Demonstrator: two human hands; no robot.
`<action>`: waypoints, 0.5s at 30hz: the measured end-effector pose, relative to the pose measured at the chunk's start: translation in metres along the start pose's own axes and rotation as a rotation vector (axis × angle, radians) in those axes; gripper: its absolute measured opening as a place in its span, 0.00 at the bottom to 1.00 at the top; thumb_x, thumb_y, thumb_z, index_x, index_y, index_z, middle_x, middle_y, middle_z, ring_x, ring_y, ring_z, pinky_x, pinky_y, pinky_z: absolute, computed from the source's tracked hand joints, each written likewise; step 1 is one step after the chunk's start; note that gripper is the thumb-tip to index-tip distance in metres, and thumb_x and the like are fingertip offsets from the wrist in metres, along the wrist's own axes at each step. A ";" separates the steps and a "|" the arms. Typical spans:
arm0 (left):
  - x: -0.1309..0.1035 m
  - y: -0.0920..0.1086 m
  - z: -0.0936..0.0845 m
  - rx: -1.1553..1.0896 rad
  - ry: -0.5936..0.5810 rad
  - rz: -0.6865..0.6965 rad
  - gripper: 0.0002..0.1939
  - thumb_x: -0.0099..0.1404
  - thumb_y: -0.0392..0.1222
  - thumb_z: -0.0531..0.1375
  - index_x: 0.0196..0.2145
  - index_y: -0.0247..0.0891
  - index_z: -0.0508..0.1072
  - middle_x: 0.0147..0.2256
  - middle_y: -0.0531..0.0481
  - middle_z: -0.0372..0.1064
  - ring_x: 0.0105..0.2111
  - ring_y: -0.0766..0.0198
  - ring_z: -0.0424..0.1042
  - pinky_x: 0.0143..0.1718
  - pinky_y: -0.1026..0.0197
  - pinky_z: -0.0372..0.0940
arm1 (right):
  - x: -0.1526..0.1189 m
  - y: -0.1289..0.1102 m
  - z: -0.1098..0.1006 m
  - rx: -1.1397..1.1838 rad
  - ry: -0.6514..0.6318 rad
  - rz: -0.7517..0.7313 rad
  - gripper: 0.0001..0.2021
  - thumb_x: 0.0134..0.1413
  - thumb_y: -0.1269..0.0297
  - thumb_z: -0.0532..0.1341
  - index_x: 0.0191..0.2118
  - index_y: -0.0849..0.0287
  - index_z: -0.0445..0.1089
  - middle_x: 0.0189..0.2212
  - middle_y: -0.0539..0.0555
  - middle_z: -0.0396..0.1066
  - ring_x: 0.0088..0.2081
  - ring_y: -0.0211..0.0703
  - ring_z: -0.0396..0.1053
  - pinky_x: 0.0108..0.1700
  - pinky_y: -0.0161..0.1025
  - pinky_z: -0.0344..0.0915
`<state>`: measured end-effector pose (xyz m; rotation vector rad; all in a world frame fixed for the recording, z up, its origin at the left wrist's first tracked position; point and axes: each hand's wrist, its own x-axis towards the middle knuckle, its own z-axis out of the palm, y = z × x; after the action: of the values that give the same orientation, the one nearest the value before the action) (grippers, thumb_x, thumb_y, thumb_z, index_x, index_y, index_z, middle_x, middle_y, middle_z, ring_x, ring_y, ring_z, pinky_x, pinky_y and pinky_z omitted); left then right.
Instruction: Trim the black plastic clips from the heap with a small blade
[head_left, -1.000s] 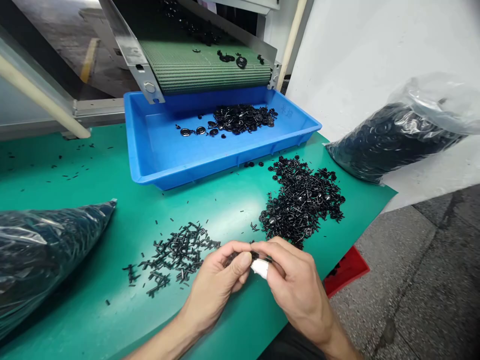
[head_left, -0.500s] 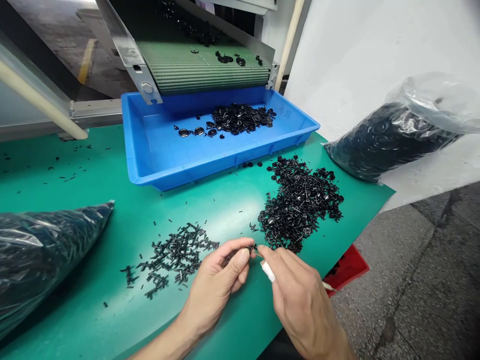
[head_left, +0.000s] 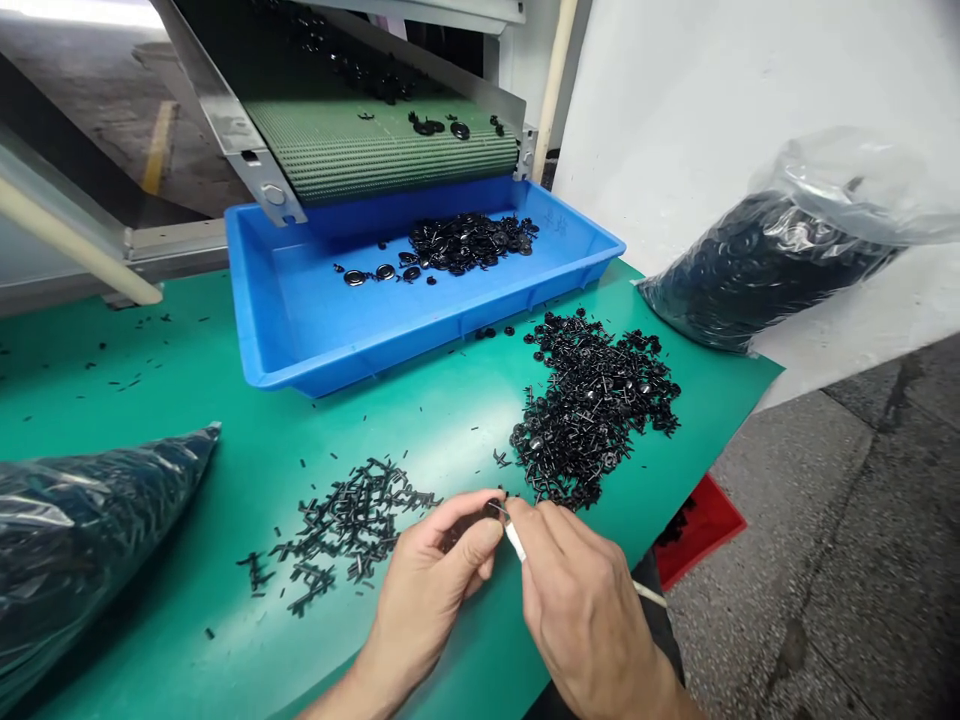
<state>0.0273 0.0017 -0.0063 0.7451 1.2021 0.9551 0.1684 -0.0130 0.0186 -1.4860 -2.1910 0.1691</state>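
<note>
My left hand (head_left: 442, 575) pinches a small round black plastic part (head_left: 493, 506) between thumb and forefinger. Close against it, my right hand (head_left: 581, 590) grips a slim hand tool (head_left: 516, 542) with a white section near the fingertips. Its thin metal tip reaches the part, and a pale handle end sticks out behind the hand. The fingers hide most of both things. Beyond the right hand spreads a heap of black plastic parts (head_left: 600, 400). Left of my left hand lies a looser pile of short black sprue-like pieces (head_left: 352, 515).
A blue tray (head_left: 330, 365) with black parts sits under the end of a green conveyor belt (head_left: 390, 165). Clear bags of black parts stand at the left (head_left: 82, 560) and the right (head_left: 772, 260). A red bin (head_left: 709, 530) is below the edge of the green table (head_left: 247, 660).
The view has shifted slightly, moving the tray and belt left and down. My right hand has brought the tool closer to my left thumb, and the tool's thin tip now shows at the part.
</note>
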 end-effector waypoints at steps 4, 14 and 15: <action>-0.002 0.004 0.001 0.167 0.030 0.056 0.16 0.59 0.52 0.66 0.40 0.38 0.79 0.18 0.57 0.60 0.19 0.68 0.56 0.21 0.64 0.51 | 0.002 0.002 -0.002 0.014 -0.103 0.051 0.14 0.60 0.80 0.47 0.38 0.58 0.66 0.28 0.53 0.69 0.30 0.45 0.69 0.32 0.39 0.58; -0.002 0.001 0.004 0.131 0.003 0.066 0.14 0.66 0.52 0.58 0.43 0.40 0.72 0.25 0.54 0.65 0.20 0.68 0.56 0.20 0.65 0.51 | 0.020 0.040 -0.014 0.251 -0.330 0.264 0.11 0.58 0.79 0.50 0.34 0.56 0.64 0.25 0.47 0.66 0.27 0.37 0.64 0.30 0.35 0.53; -0.002 0.002 0.004 0.070 0.002 0.053 0.13 0.66 0.52 0.58 0.41 0.40 0.72 0.27 0.54 0.66 0.20 0.69 0.54 0.20 0.66 0.49 | 0.020 0.042 -0.014 0.230 -0.300 0.261 0.12 0.58 0.79 0.50 0.35 0.57 0.65 0.27 0.47 0.67 0.28 0.38 0.65 0.31 0.35 0.53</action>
<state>0.0307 0.0009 -0.0031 0.8355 1.2282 0.9618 0.2047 0.0198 0.0224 -1.6936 -2.0990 0.7481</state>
